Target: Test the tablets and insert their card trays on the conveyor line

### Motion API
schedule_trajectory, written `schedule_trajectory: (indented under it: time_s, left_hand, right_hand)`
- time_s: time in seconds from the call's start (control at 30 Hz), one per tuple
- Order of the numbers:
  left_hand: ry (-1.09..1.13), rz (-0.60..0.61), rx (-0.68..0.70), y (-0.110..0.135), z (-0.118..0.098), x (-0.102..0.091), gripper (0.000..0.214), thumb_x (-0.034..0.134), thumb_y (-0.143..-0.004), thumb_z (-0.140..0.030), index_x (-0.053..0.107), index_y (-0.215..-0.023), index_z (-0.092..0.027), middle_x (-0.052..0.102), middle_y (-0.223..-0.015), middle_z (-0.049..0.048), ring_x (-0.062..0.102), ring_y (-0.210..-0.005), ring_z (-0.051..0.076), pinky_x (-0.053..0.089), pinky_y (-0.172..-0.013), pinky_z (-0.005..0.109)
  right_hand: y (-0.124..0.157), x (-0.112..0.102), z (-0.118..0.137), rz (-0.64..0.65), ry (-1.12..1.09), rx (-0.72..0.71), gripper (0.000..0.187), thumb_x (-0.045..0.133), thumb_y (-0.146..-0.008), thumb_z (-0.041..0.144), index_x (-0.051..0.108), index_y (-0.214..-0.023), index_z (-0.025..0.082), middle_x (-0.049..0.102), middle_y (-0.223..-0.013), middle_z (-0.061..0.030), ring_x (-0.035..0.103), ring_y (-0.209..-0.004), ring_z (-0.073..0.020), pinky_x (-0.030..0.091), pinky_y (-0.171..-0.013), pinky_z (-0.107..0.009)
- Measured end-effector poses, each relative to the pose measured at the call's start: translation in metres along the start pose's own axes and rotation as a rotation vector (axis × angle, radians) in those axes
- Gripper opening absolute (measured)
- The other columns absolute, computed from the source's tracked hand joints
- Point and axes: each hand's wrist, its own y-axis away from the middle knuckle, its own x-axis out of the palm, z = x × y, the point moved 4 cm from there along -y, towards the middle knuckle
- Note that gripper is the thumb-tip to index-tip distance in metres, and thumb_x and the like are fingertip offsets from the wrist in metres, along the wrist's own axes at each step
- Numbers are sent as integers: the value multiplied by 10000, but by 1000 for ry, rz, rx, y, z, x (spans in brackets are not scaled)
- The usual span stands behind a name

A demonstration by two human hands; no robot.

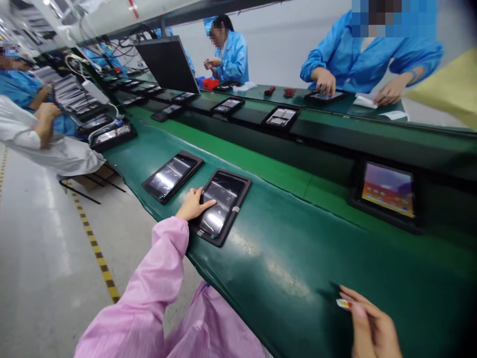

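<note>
Left hand (pixel 194 205), pink sleeve (pixel 156 268): open, fingers loosely spread, resting on the near edge of a tablet (pixel 219 206), index finger reaching over the screen. Tablet sits flat in a black frame on the green belt (pixel 283 248), close to the belt's near edge. Right hand (pixel 368 323), low at the frame's bottom edge, closed in a pinch on a small white, red and yellow slip (pixel 343 303), held just above the belt; a wide stretch of belt lies between it and the tablet. Second framed tablet (pixel 172 176) just left of the first, nearly touching; a lit tablet (pixel 387 191) well off to the right. Past the near edge: pale floor (pixel 44 248) with a yellow-and-black tape line (pixel 95 246). Beyond the belt, a raised second bench (pixel 335 129) carries more framed tablets. Co-worker in a blue smock (pixel 354 57) has one hand on a tablet (pixel 327 95). Another person in a white coat (pixel 44 141) stands at far left. Black monitor (pixel 166 64) faces away.
</note>
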Motion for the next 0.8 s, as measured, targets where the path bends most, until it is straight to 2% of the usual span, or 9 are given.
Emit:
schedule_trajectory:
  time_s: [0.07, 0.13, 0.3, 0.33, 0.4, 0.47, 0.53, 0.67, 0.8]
  left_hand:
    - [6, 105, 76, 15, -20, 25, 803, 641, -699, -641, 498, -1299, -126, 547, -1094, 127, 579, -1091, 303, 417, -1009, 420]
    - [13, 208, 177, 37, -56, 53, 846, 650, -698, -657, 464, -1318, -113, 535, -1136, 141, 583, -1091, 300, 436, -995, 413]
    - [38, 428, 276, 118, -151, 120, 740, 618, -753, -650, 442, -1236, -118, 561, -1100, 165, 649, -960, 320, 522, -789, 416]
    - [27, 425, 295, 131, -165, 128, 712, 599, -780, -634, 429, -1246, -123, 558, -1096, 165, 659, -917, 313, 526, -732, 403]
    - [-1, 323, 393, 146, -188, 137, 700, 557, -829, -600, 382, -1306, -120, 531, -1134, 182, 648, -936, 311, 521, -706, 391]
    - [-35, 186, 541, 143, -206, 138, 730, 522, -849, -599, 350, -1359, -106, 502, -1187, 202, 591, -1043, 331, 503, -795, 415]
    - [-106, 131, 720, 129, -222, 140, 782, 496, -836, -646, 382, -1359, -75, 500, -1215, 223, 525, -1107, 361, 449, -893, 461]
    - [-305, 212, 1003, 97, -242, 148, 961, 513, -719, -782, 475, -1298, -16, 520, -1212, 258, 495, -1073, 396, 385, -910, 487]
    - [-468, 255, 1061, 82, -255, 154, 1058, 542, -522, -900, 580, -1108, -20, 549, -1051, 247, 506, -955, 396, 373, -867, 480]
  right_hand:
    - [3, 22, 20, 98, -3, -55, 303, 517, -885, 517, 572, -907, 219, 657, -1120, -116, 598, -1092, -290, 413, -965, -501]
    - [2, 34, 31, 121, -26, -90, 262, 493, -914, 469, 564, -902, 218, 655, -1132, -118, 597, -1109, -278, 416, -967, -493]
    - [-3, 25, 37, 21, 16, -125, 177, 445, -955, 377, 531, -922, 226, 643, -1193, -106, 587, -1127, -241, 420, -967, -464]
    - [-3, 20, 37, -26, 66, -129, 172, 437, -959, 369, 530, -926, 227, 644, -1192, -103, 581, -1126, -237, 421, -960, -459]
    - [-2, 8, 37, -136, 177, -141, 171, 423, -962, 355, 531, -921, 229, 652, -1162, -98, 570, -1110, -233, 423, -940, -448]
    - [-1, -1, 36, -227, 242, -145, 171, 409, -965, 343, 526, -911, 230, 655, -1142, -100, 558, -1092, -232, 422, -921, -441]
    - [-1, -6, 35, -273, 275, -131, 171, 395, -970, 334, 515, -904, 232, 651, -1157, -102, 542, -1096, -233, 402, -929, -449]
    - [-4, -6, 35, -265, 310, -117, 165, 388, -978, 319, 498, -886, 238, 649, -1196, -81, 499, -1122, -234, 338, -968, -475]
    - [-4, -1, 35, -212, 300, -101, 141, 397, -978, 302, 491, -888, 247, 652, -1203, -63, 470, -1133, -238, 310, -985, -500]
